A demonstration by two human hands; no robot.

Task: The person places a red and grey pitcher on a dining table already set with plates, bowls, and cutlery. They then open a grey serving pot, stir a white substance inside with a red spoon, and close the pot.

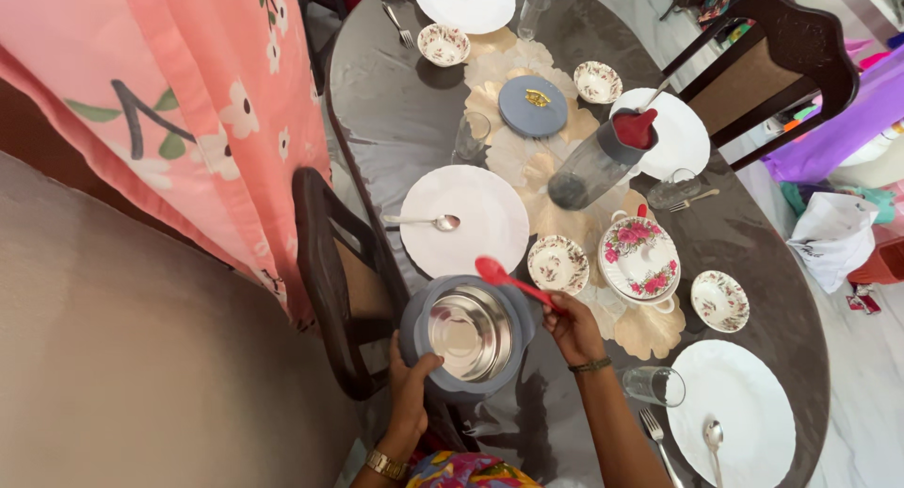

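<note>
My left hand clasps the near rim of the grey casserole pot at lower centre of the frame, while my right hand, just to the pot's right, is closed around the handle of a red serving spoon. The spoon's long axis slants from my right hand up and left, its bowl hanging over the pot's upper right rim, so the right hand is nearer. The pot is round, grey outside, with a shiny, empty-looking steel liner, on the dark oval table.
</note>
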